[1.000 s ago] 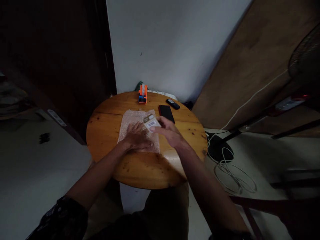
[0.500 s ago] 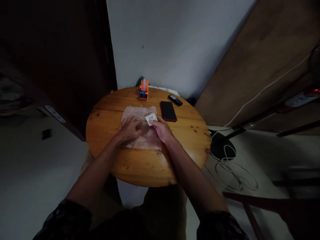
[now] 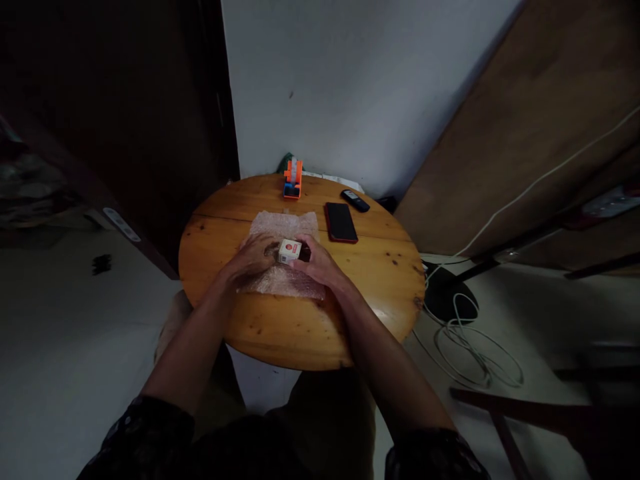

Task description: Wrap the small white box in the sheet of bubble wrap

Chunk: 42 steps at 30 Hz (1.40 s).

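Note:
A small white box (image 3: 290,251) with red print is over the middle of a sheet of bubble wrap (image 3: 287,283), which lies flat on the round wooden table (image 3: 290,340). My right hand (image 3: 315,260) grips the box from its right side, thumb in front and fingers behind. On the box's left is my left hand (image 3: 255,257), its fingers curved and apart beside it; whether the fingertips touch the box is hard to see.
An orange and blue tape dispenser (image 3: 293,180) stands at the table's back. Right of it lie a dark phone with a red edge (image 3: 341,222) and a small black handset (image 3: 355,200). A white cable (image 3: 463,340) coils on the floor at right.
The box has moved left and down over the wrap and turned, now showing a face with red print. My right hand moved with it, and my left hand is now beside the box.

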Motion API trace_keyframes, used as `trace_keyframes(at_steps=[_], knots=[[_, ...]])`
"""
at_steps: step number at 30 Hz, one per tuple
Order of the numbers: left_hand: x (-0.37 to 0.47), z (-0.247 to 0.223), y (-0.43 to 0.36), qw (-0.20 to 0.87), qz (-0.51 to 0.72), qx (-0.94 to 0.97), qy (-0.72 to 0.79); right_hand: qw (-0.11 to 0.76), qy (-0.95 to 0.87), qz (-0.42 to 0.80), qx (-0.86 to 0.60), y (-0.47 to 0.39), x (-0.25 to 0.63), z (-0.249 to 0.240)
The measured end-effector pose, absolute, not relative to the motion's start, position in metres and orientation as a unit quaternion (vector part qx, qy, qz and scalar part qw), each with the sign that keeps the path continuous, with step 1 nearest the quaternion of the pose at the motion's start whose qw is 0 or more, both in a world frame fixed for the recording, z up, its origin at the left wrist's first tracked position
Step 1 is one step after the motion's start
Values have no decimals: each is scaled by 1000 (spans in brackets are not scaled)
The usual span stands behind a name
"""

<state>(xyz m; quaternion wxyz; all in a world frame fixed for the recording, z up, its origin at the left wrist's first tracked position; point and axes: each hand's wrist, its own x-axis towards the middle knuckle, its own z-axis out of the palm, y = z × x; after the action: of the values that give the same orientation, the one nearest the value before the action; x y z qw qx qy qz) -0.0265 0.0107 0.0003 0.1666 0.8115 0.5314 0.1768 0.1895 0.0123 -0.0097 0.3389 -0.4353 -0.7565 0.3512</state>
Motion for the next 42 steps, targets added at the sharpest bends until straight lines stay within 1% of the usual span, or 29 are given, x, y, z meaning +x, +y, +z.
trace_keyframes(at_steps=[4, 8, 23, 30, 37, 42], knots=[[-28, 0, 11, 166, 169, 814, 530, 331, -738, 387, -444, 13, 191, -8], [-28, -1, 11, 160, 157, 815, 534, 333, -728, 430, -418, 11, 190, -7], [-28, -1, 12, 147, 150, 820, 532, 316, -762, 371, -427, 9, 187, -9], [-29, -5, 15, 151, 147, 820, 532, 323, -761, 382, -414, 8, 187, -7], [-27, -4, 11, 161, 176, 817, 525, 334, -771, 363, -402, 10, 189, -11], [-29, -1, 14, 197, 222, 805, 513, 335, -763, 387, -396, 13, 189, -14]])
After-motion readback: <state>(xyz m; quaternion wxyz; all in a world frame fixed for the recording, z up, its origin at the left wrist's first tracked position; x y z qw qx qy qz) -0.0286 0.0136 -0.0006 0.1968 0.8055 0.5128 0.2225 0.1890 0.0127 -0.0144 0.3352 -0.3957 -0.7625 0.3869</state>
